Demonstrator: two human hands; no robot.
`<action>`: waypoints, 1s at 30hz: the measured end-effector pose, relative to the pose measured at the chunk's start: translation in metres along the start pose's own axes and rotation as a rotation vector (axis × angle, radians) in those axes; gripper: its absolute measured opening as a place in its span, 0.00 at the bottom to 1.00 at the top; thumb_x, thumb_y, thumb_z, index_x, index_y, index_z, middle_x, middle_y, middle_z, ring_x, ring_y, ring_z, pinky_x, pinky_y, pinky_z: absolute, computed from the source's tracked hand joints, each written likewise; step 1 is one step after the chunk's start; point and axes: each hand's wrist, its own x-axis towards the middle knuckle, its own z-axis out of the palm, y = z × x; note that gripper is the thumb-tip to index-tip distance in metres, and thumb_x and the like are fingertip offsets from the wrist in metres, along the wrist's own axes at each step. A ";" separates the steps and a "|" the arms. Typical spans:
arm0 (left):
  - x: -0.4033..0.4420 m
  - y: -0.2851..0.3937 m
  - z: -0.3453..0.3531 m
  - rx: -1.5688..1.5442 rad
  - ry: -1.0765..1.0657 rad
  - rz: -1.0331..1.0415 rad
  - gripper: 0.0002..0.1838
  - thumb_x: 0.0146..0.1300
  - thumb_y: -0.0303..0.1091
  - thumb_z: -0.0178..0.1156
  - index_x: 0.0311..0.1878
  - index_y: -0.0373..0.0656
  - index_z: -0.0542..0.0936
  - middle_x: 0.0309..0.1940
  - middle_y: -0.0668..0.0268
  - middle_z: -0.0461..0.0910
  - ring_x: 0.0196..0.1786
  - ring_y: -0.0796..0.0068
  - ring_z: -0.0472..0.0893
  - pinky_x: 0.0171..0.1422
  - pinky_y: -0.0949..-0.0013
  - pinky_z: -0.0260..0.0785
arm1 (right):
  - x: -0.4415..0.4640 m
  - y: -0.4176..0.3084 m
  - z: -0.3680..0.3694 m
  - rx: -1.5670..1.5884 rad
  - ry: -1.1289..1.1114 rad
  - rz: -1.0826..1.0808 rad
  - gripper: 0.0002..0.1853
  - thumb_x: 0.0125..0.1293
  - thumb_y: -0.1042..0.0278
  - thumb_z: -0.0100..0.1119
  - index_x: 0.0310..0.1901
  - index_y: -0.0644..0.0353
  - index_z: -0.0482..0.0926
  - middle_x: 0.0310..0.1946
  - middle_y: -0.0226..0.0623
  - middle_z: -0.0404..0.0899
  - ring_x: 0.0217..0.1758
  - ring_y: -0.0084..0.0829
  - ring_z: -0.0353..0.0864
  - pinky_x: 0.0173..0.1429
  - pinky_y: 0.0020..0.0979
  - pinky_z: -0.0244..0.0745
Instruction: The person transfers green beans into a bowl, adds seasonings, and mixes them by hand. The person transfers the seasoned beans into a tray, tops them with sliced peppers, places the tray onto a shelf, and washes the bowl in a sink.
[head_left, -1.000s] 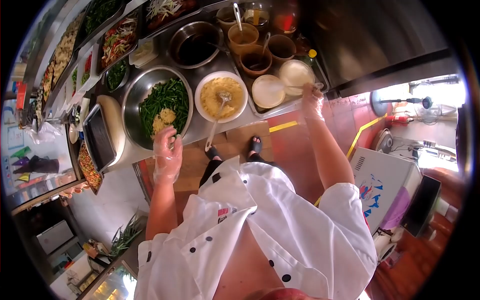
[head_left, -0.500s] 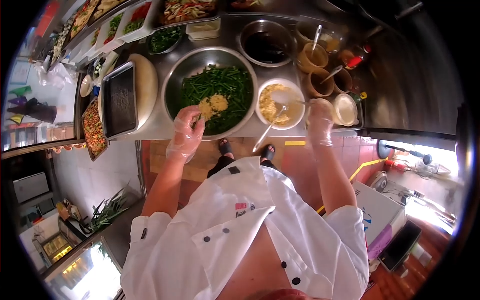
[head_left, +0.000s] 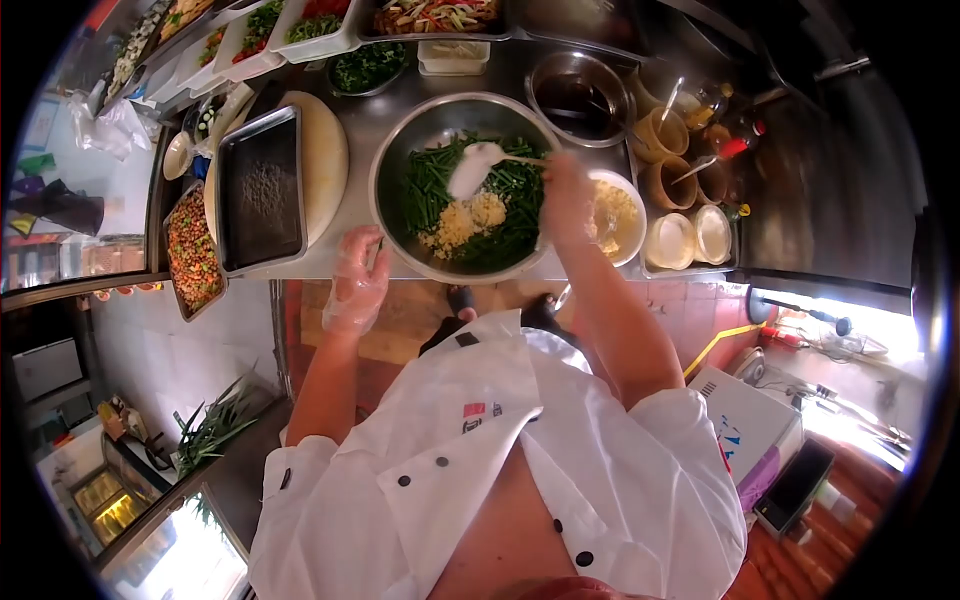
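Note:
My right hand, in a clear plastic glove, grips a spoon over a large steel bowl. White powder spills from the spoon's tip onto the chopped green vegetables in the bowl. Minced garlic-like yellow bits lie in a heap on the greens. Beside the bowl's left rim hovers my left hand, also gloved, its fingers loosely bent and the thumb apart, with nothing visible in it. A white bowl of the same yellow bits stands partly behind my right hand.
A steel bowl of dark liquid sits behind. To the right are brown seasoning pots and two tubs of pale contents. On the left, a black tray rests on a round board, near a tray of diced food.
My right hand has come left from the seasoning tubs, bringing the spoon over the steel bowl; white powder now falls. My left hand has drawn away from the bowl. The view has shifted.

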 end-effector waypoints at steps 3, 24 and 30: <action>-0.001 -0.009 0.003 -0.005 0.022 0.033 0.13 0.67 0.22 0.64 0.54 0.38 0.78 0.54 0.57 0.79 0.55 0.60 0.80 0.59 0.64 0.73 | 0.004 -0.003 0.033 0.002 -0.090 0.039 0.24 0.78 0.46 0.51 0.47 0.61 0.85 0.32 0.39 0.86 0.38 0.34 0.84 0.47 0.39 0.75; 0.016 0.062 0.124 -0.046 -0.135 0.078 0.15 0.68 0.22 0.64 0.57 0.37 0.79 0.50 0.58 0.82 0.45 0.69 0.83 0.49 0.69 0.77 | 0.007 0.122 -0.365 -0.385 0.723 0.131 0.21 0.80 0.50 0.54 0.45 0.61 0.86 0.37 0.45 0.87 0.41 0.36 0.85 0.48 0.36 0.78; 0.022 0.131 0.164 0.007 -0.180 0.147 0.13 0.69 0.23 0.65 0.56 0.37 0.80 0.49 0.58 0.81 0.47 0.70 0.83 0.50 0.69 0.77 | 0.043 0.255 -0.419 -0.760 0.664 0.138 0.19 0.77 0.50 0.54 0.46 0.57 0.87 0.40 0.51 0.87 0.45 0.52 0.87 0.52 0.47 0.80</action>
